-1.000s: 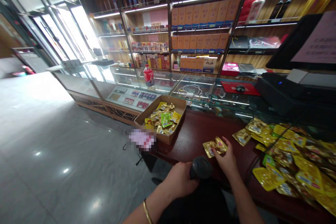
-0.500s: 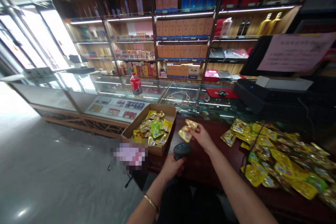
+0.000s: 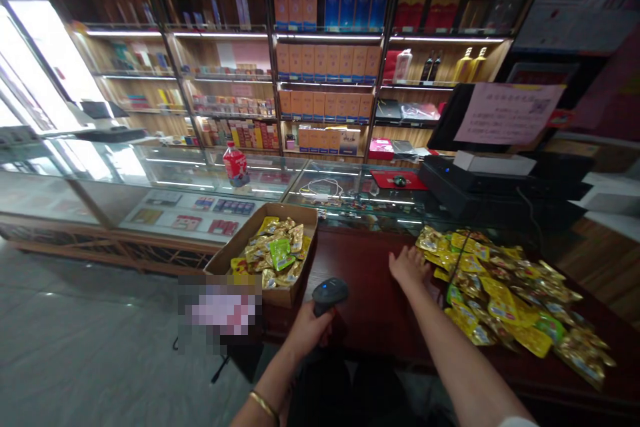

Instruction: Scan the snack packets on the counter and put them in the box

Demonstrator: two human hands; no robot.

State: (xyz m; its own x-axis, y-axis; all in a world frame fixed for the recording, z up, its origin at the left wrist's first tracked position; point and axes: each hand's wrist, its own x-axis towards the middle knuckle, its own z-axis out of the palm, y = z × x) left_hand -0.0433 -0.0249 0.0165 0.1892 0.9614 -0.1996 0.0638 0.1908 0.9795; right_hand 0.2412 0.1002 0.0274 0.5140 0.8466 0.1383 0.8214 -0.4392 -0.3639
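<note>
My left hand (image 3: 310, 325) is wrapped round the handle of a dark barcode scanner (image 3: 330, 293), whose head shows a small blue light. At the left edge of a pile of gold, yellow and green snack packets (image 3: 493, 287), my right hand (image 3: 410, 267) is low over the table with its fingers apart. Whether a packet lies under its palm is hidden. Left of the scanner, an open cardboard box (image 3: 283, 296) contains more such packets, with a green one (image 3: 283, 255) on top.
Both the box and the pile stand on a dark red table (image 3: 357, 260). Behind are glass display counters (image 3: 270, 177) with a red-labelled bottle (image 3: 235, 165), a white cable (image 3: 320, 190) and a mouse (image 3: 399, 181) on a red mat. A monitor (image 3: 450, 117) rises at the back right.
My right hand has let go of a gold packet and moved right to the pile's edge. A gold packet now lies at the box's right side. The view has turned slightly right.
</note>
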